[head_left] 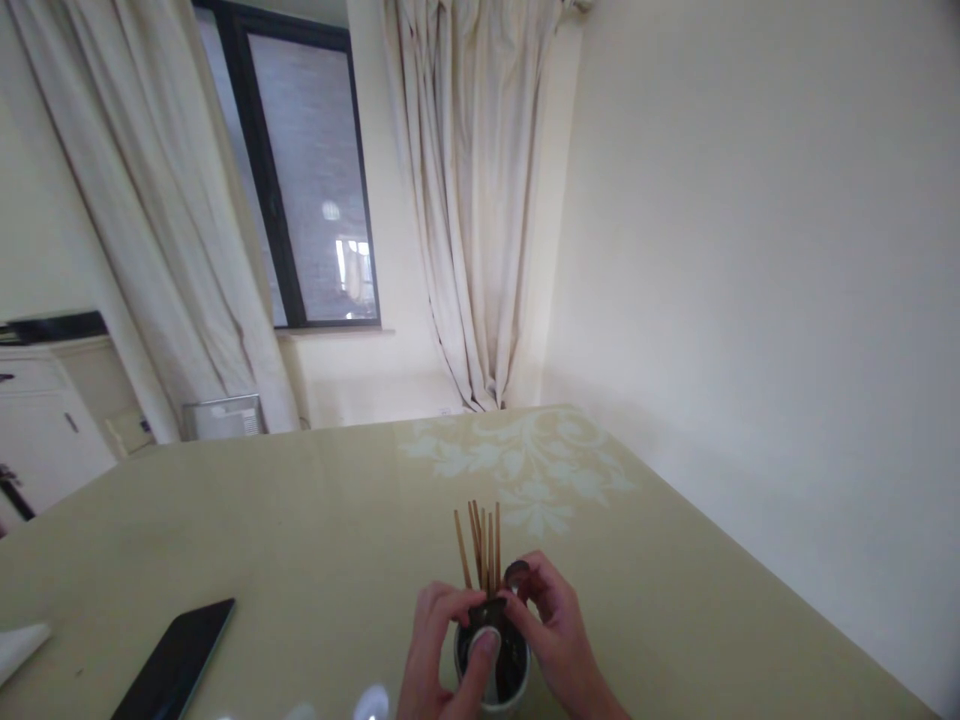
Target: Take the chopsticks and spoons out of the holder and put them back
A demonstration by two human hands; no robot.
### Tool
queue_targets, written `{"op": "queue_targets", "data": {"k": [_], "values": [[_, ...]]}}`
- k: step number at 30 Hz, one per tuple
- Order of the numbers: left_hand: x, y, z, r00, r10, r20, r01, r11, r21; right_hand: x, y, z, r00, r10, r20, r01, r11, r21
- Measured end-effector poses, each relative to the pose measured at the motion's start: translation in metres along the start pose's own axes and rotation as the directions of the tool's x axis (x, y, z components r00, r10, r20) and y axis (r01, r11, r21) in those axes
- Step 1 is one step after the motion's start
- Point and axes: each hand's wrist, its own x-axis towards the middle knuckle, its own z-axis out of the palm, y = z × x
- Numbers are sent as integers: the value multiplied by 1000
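Near the table's front edge stands a round container (511,672) with a pale rim and a dark inside. Several thin wooden sticks (484,550), which look like chopsticks, rise upright at its far side. My left hand (439,640) is closed on the container's left side, fingers at the dark far edge. Its thumb lies over a whitish rounded piece (491,680) inside, whose kind I cannot make out. From the right, my right hand (559,625) pinches a small dark round piece (517,574) beside the sticks. Its fingertips partly cover that piece and the container's rim.
A dark flat device (176,660), like a phone or tablet, lies on the greenish table (322,540) at left. A white object (21,645) sits at the left edge. A wall (787,300) borders the table's right side. Curtains (480,200) and a window (315,180) are behind.
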Motion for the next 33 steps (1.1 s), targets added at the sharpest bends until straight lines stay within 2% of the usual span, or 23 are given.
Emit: {"op": "queue_targets", "data": {"k": [6, 9, 12, 16, 19, 21, 23, 26, 30, 33], "values": [[-3, -3, 6, 997, -48, -57, 46, 998, -47, -3, -5, -7, 996, -23, 84, 30, 996, -83], [-8, -8, 12, 987, -116, -112, 104, 989, -102, -4, -8, -8, 992, -28, 126, 43, 992, -116], [-15, -23, 18, 970, -203, -134, 178, 968, -175, -2, -9, -7, 988, -54, 148, 71, 991, -116], [-23, -56, 17, 982, -187, -29, 172, 946, -276, 1, -6, -2, 981, -114, 156, 130, 987, -98], [-20, -77, 14, 978, -124, 165, 171, 934, -313, 1, 2, 1, 981, -133, 139, 145, 986, -83], [-16, -80, 14, 958, -130, 256, 210, 925, -318, -1, 13, 0, 982, -138, 132, 147, 987, -63], [-11, -74, 14, 948, -146, 282, 235, 919, -317, -3, 26, -4, 978, -151, 141, 156, 987, -28], [-2, -60, 14, 941, -159, 298, 228, 950, -215, -5, 44, -11, 975, -153, 160, 160, 987, -26], [3, -51, 13, 936, -207, 285, 196, 978, 67, -4, 53, -11, 967, -110, 228, 154, 971, -183], [0, -55, 14, 927, -244, 284, 180, 956, 233, 2, 52, -9, 982, -84, 169, 130, 950, -282]]}}
